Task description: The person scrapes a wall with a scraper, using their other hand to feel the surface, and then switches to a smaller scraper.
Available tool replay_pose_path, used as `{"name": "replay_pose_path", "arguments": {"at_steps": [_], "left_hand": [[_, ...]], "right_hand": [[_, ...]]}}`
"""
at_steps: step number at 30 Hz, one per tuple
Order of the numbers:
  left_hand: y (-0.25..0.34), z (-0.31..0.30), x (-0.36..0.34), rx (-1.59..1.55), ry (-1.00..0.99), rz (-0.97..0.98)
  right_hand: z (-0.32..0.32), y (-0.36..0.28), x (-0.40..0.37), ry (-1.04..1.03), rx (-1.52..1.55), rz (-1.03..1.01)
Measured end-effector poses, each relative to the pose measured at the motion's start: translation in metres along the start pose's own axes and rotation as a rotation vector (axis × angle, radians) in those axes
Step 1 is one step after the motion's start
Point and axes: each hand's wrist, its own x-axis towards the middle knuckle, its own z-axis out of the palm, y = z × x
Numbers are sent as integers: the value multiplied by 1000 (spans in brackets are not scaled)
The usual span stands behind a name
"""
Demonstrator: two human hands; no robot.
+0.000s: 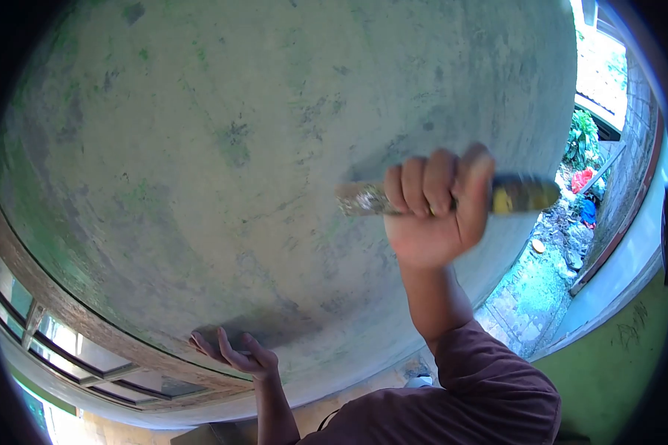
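Note:
My right hand is closed around a scraper-like tool with a yellow and black handle end on the right. The tool's worn, pale-spotted end points left, close to the wall; motion blurs it somewhat. In front of me the large wall shows patchy grey-white and green paint with dark scuffs. Lower down, my left hand has its fingers spread near the wall's lower part, with nothing visible in it. Whether its fingertips touch the surface I cannot tell.
A wooden-framed window runs along the lower left. At the right, a paved passage holds scattered debris, a red item and green plants. A green wall stands at the lower right.

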Motion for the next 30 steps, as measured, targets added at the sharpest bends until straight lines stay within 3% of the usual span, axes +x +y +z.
{"name": "replay_pose_path", "arguments": {"at_steps": [3, 6, 7, 9, 10, 12, 14, 15, 16, 17, 20, 22, 24, 25, 27, 28, 30], "left_hand": [[4, -11, 0, -69, -48, -42], [13, -24, -5, -319, 85, -102], [18, -36, -17, -447, 7, -104], [43, -46, -28, -724, -179, -225], [60, -48, -29, -872, -284, -343], [69, -40, -44, -981, -541, -369], [85, -34, -67, -1064, -801, -690], [88, -29, -82, -1069, -814, -683], [90, -24, -99, -1144, -964, -772], [94, -20, -108, -1214, -1128, -866], [114, -7, -116, -1379, -1159, -857], [131, 6, -111, -1366, -1184, -835], [149, 26, -112, -1441, -1002, -781], [162, 32, -106, -1446, -1006, -787], [192, 52, -89, -1457, -798, -782], [207, 65, -84, -1467, -807, -780], [236, 87, -73, -1537, -628, -562]], "right_hand": [[10, -11, -38, -63, -76, 30], [4, -10, -109, -28, -175, 256], [-5, -8, -143, -14, -227, 370], [-18, -16, -201, 79, -430, 889], [-27, -19, -223, 83, -424, 900], [-44, -30, -259, -29, -677, 1309], [-59, -53, -286, -21, -724, 1418], [-69, -63, -295, -19, -778, 1520], [-79, -70, -295, 2, -782, 1516], [-87, -80, -294, -168, -923, 1502], [-106, -110, -297, -511, -1267, 1330], [-114, -130, -282, -363, -1230, 1498], [-127, -151, -262, -348, -1232, 1530], [-135, -163, -250, -350, -1237, 1555], [-146, -193, -210, -277, -1244, 1541], [-149, -209, -190, -205, -1238, 1523], [-157, -252, -159, 12, -1223, 1394]]}}
